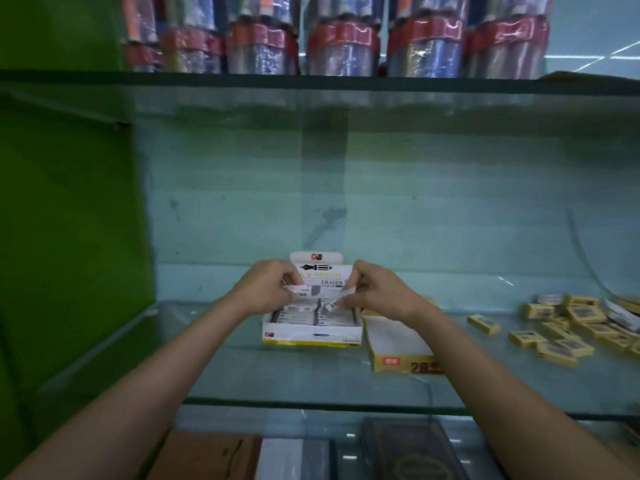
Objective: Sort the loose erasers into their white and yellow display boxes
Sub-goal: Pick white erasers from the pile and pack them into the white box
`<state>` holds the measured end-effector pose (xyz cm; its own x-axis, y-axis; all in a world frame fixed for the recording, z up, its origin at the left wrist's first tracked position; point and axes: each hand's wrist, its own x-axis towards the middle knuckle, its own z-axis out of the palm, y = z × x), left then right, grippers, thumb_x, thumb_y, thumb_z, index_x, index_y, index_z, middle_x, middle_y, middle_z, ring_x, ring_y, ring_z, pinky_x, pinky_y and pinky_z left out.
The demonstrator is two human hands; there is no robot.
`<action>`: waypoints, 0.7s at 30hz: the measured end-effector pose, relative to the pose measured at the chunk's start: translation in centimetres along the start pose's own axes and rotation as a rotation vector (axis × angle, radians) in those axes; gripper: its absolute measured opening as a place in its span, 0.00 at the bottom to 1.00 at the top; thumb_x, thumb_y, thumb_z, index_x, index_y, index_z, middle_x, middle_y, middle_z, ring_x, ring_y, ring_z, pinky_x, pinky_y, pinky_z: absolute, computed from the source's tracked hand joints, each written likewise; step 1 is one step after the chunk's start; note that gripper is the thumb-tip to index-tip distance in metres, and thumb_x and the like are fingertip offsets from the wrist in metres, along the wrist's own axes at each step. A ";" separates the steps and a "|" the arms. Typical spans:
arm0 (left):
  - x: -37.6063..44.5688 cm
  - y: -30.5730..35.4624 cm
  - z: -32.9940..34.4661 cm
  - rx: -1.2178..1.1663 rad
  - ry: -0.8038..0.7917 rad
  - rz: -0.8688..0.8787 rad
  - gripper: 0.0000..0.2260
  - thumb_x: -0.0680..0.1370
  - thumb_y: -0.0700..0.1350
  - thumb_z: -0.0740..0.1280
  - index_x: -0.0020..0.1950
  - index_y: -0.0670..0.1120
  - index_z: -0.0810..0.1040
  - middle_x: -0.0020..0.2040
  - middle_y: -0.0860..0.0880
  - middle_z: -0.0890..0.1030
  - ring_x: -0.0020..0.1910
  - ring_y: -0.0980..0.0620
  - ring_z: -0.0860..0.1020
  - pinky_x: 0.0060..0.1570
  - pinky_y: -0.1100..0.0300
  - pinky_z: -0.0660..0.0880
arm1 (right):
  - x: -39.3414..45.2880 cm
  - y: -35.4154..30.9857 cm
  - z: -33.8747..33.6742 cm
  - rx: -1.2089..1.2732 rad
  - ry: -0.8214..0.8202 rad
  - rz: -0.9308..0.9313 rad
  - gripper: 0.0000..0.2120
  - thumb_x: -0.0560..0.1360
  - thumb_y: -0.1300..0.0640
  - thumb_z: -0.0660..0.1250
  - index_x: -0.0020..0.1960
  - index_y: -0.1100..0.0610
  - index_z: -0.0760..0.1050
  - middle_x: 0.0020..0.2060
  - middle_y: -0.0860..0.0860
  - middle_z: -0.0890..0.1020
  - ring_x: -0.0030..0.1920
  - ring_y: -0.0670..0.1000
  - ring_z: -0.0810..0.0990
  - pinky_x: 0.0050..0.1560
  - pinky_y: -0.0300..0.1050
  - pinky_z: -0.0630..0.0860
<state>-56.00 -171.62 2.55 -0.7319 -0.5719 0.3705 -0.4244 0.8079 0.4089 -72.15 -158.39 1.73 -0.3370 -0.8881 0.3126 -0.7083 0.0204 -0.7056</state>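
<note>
A white display box [311,333] with an upright "ERASER" lid stands on the glass shelf, with rows of white erasers inside. Over it, my left hand [266,287] pinches a white eraser [297,289]. My right hand [375,289] holds another white eraser [337,301] tilted down toward the rows. A yellow display box [398,358] sits just right of the white one, its white inside bare. Several loose yellow erasers [561,332] lie scattered at the far right of the shelf, with a few white ones [550,298] among them.
The glass shelf [311,379] has a front edge near my forearms. Above, another shelf holds wrapped bundles [346,39] of pens. A green wall [62,202] closes the left side. Dark boxes [412,452] lie on the level below.
</note>
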 end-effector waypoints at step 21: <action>1.0 -1.9 0.3 -0.079 -0.355 0.103 0.06 0.68 0.42 0.76 0.40 0.50 0.80 0.33 0.54 0.79 0.37 0.51 0.78 0.39 0.57 0.76 | 1.0 1.7 1.5 -0.361 -0.149 -0.038 0.07 0.68 0.54 0.72 0.46 0.51 0.80 0.34 0.39 0.77 0.36 0.38 0.73 0.51 0.42 0.70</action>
<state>-56.10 -173.67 1.92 -0.9139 -0.3919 0.1062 -0.3064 0.8372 0.4530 -72.77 -159.98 -0.09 -0.2313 -0.9478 0.2196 -0.9002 0.1229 -0.4178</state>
